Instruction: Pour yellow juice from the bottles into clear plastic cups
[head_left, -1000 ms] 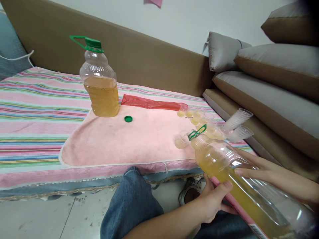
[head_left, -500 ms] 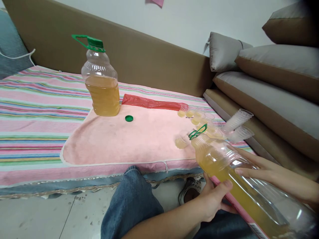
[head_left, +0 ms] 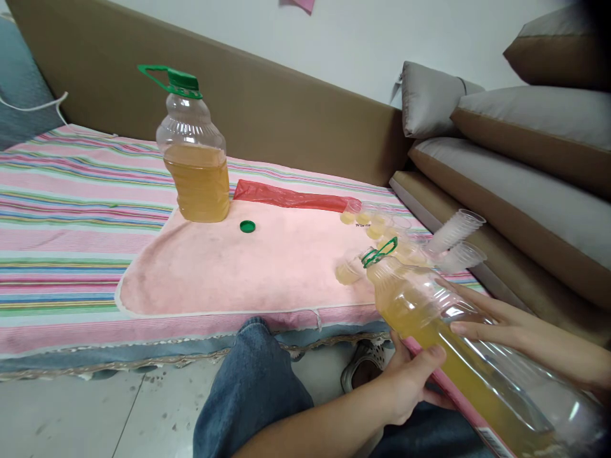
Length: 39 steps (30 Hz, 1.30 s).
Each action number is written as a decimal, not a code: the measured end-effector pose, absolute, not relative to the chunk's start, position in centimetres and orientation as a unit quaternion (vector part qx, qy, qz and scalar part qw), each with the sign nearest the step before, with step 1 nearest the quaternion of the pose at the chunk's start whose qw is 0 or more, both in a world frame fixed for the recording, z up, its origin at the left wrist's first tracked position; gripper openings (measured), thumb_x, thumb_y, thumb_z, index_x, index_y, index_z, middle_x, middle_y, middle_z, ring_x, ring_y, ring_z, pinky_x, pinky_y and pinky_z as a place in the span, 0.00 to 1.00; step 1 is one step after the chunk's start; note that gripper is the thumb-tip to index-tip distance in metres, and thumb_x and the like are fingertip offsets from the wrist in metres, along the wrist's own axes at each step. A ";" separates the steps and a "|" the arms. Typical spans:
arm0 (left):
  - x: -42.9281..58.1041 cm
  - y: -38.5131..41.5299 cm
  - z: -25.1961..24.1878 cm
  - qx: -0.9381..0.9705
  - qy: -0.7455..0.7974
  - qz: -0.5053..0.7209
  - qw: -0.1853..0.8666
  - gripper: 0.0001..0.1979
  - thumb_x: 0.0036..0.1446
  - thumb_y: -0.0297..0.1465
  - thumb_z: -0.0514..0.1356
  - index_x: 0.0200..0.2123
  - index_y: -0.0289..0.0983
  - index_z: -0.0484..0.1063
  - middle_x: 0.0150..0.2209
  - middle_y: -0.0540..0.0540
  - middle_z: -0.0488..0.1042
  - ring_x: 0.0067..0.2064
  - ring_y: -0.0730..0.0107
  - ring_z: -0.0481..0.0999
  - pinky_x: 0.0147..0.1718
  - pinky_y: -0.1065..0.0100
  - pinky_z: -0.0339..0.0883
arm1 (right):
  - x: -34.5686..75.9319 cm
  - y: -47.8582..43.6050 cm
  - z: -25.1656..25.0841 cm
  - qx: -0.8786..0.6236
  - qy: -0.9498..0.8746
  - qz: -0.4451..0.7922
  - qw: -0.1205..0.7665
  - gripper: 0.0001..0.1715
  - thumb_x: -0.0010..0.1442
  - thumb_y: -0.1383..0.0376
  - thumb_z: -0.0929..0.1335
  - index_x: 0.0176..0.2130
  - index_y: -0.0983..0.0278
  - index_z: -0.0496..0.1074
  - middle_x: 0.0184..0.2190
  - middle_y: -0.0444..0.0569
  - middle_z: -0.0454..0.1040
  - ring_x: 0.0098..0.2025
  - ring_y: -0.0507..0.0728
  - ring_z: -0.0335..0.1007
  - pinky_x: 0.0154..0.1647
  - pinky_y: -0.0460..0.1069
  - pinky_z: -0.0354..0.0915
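A big clear plastic bottle (head_left: 458, 343) of yellow liquid lies tilted at the lower right, its open green-ringed mouth over a small clear cup (head_left: 347, 272). My left hand (head_left: 410, 385) grips the bottle from below. My right hand (head_left: 482, 321) lies along its upper side with fingers stretched and pressed on it. Several small cups (head_left: 377, 224) with yellow liquid stand in a row behind the mouth. A loose green cap (head_left: 247, 226) lies on the pink towel (head_left: 238, 267).
A second bottle (head_left: 195, 159), capped and half full, stands upright at the towel's back left. A red plastic bag (head_left: 291, 197) lies behind the towel. Stacked empty cups (head_left: 453, 232) lean at the right by grey cushions (head_left: 515, 172). My jeans knee (head_left: 252, 381) is below the bed edge.
The view has shifted slightly; the tilted bottle and both hands hold nearly the same position over the small cup.
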<state>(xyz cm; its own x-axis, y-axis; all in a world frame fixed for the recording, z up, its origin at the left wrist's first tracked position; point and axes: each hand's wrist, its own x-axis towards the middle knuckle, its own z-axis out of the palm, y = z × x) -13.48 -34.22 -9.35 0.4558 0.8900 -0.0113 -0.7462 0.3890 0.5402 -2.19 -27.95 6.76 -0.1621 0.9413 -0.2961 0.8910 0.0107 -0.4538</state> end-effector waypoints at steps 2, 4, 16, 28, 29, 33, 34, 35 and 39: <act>-13.4 -34.2 -9.5 0.237 0.141 0.506 0.818 0.44 0.40 0.58 0.66 0.56 0.44 0.58 0.56 0.36 0.71 0.45 0.52 0.78 0.37 0.54 0.73 | -2.2 -27.9 6.7 -0.646 -0.700 0.303 0.029 0.58 0.45 0.39 0.70 0.68 0.55 0.56 0.67 0.45 0.59 0.69 0.68 0.51 0.68 0.61 0.49; -13.4 -34.2 -9.6 0.237 0.136 0.508 0.817 0.44 0.40 0.58 0.66 0.56 0.44 0.59 0.56 0.36 0.71 0.46 0.51 0.78 0.37 0.53 0.74 | -2.1 -27.9 6.8 -0.647 -0.693 0.317 0.023 0.59 0.46 0.39 0.69 0.69 0.54 0.54 0.68 0.44 0.56 0.70 0.68 0.49 0.69 0.61 0.47; -13.5 -34.2 -9.5 0.237 0.142 0.505 0.818 0.44 0.40 0.58 0.66 0.55 0.44 0.58 0.54 0.37 0.72 0.45 0.52 0.78 0.36 0.55 0.72 | -2.4 -28.0 6.8 -0.648 -0.689 0.325 0.024 0.59 0.46 0.38 0.69 0.69 0.55 0.54 0.68 0.44 0.56 0.69 0.68 0.50 0.69 0.62 0.49; -15.0 -33.1 -8.9 0.254 0.174 0.504 0.807 0.45 0.40 0.56 0.67 0.57 0.43 0.56 0.59 0.36 0.68 0.47 0.53 0.77 0.30 0.66 0.71 | -2.8 -27.8 6.7 -0.660 -0.676 0.320 0.066 0.57 0.46 0.39 0.70 0.68 0.54 0.54 0.70 0.45 0.51 0.71 0.69 0.44 0.69 0.63 0.46; -15.4 -32.9 -8.5 0.256 0.187 0.502 0.805 0.46 0.39 0.55 0.68 0.57 0.43 0.57 0.58 0.36 0.69 0.47 0.52 0.77 0.30 0.66 0.71 | -2.9 -27.8 6.7 -0.653 -0.678 0.330 0.074 0.57 0.48 0.40 0.70 0.69 0.53 0.52 0.71 0.44 0.49 0.71 0.69 0.41 0.69 0.62 0.46; -17.0 -32.0 -7.4 0.268 0.230 0.494 0.794 0.48 0.34 0.53 0.71 0.56 0.40 0.59 0.54 0.36 0.73 0.48 0.49 0.77 0.34 0.61 0.72 | -3.8 -28.2 6.9 -0.583 -0.713 0.367 0.129 0.55 0.52 0.45 0.70 0.70 0.50 0.45 0.72 0.44 0.47 0.71 0.66 0.42 0.69 0.60 0.50; -17.4 -31.8 -7.2 0.274 0.229 0.502 0.788 0.47 0.34 0.52 0.72 0.55 0.39 0.60 0.54 0.36 0.73 0.50 0.48 0.76 0.37 0.58 0.72 | -4.1 -28.4 6.9 -0.572 -0.721 0.362 0.148 0.54 0.52 0.46 0.70 0.70 0.49 0.45 0.72 0.44 0.48 0.72 0.65 0.43 0.69 0.61 0.50; -17.8 -31.6 -6.9 0.281 0.223 0.516 0.778 0.45 0.34 0.51 0.72 0.54 0.38 0.63 0.54 0.36 0.72 0.52 0.47 0.75 0.42 0.55 0.71 | -4.4 -28.6 6.9 -0.566 -0.726 0.353 0.167 0.54 0.52 0.46 0.70 0.70 0.49 0.46 0.72 0.45 0.48 0.72 0.65 0.43 0.69 0.61 0.49; -19.9 -31.2 -5.8 0.318 0.191 0.573 0.731 0.38 0.36 0.44 0.74 0.50 0.37 0.67 0.60 0.35 0.66 0.61 0.44 0.67 0.58 0.46 0.61 | -5.0 -29.5 6.0 -0.541 -0.730 0.341 0.240 0.53 0.53 0.47 0.71 0.69 0.51 0.46 0.72 0.48 0.50 0.71 0.65 0.47 0.70 0.62 0.49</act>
<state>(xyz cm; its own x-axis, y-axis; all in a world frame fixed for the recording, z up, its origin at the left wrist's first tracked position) -19.90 -31.25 -5.76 0.2709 0.9588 0.0856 -0.7158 0.1412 0.6839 -5.01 -29.51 5.97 -0.2981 0.9544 -0.0186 0.6263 0.1808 -0.7583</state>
